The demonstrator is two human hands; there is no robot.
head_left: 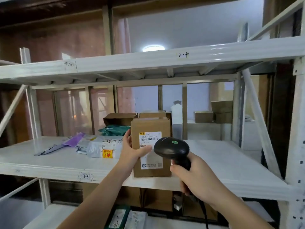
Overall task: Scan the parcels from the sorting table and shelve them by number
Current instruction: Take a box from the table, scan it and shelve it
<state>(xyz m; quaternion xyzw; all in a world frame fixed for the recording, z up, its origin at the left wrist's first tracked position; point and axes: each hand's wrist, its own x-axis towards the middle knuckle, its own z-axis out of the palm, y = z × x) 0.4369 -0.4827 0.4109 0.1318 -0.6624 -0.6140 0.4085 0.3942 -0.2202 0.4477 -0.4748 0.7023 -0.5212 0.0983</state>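
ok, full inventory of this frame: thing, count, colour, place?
cardboard box: 1, brown with white label, upright at front of middle shelf
boxes behind: at least 2, brown, back of the same shelf
green bag: 1, behind the left hand
white mailer bags: a few, left of the box
purple bag: 1, far left of the pile
shelf: white metal rack; "2-4" written on upper beam
scanner: 1, black, aimed at the label
left hand: gripping the box's left edge
right hand: gripping the scanner handle
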